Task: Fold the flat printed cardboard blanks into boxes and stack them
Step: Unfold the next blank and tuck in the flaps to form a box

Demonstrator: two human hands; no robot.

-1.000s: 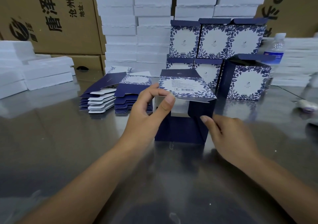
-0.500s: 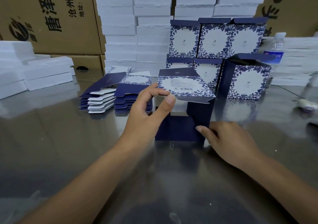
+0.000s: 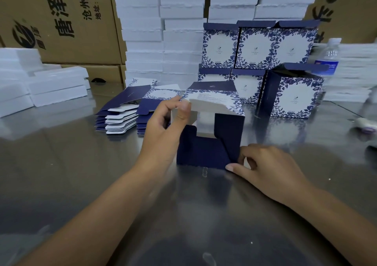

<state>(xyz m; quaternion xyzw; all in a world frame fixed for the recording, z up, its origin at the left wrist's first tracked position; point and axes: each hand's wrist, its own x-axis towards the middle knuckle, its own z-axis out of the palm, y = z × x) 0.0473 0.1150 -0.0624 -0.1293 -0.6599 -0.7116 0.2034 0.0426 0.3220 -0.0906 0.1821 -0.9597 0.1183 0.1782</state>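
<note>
Polished steel table carries every work item. Brown cartons printed with characters and columns of white foam trays close off the back. Locate the half-folded box at the table's centre, directly in front of you and resting on the surface. All positions below are given from this box.

**Containers**
- The box's near end is open. Between its flaps you see bare white inner board.
- Behind the box and to its right, finished boxes stand in two tiers, three across the upper tier.
- Just to the right of the box stands one open-topped box with its navy lid flap raised. Its interior is dark, and you cannot tell what it holds.
- Further right and behind the box, a water bottle stands upright with a blue label.

**Appearance of the work item**
- The top panel is white with a blue leaf border and a block of small print. A navy flap lies beyond it.
- On the near end, navy side flaps and a navy bottom flap are turned inward, and a square gap remains between them.
- The uppermost flap shows its white underside.
- To the left of the box and slightly behind it, flat blanks lie in two fanned stacks, navy faces up and white tabs showing.

**Hands**
- Your left hand pinches the white upper flap at its left edge between thumb and fingers.
- Your right hand sits at the lower right corner with fingers curled. It pinches the navy side flap there, and its thumb tip is down at the table.
</note>
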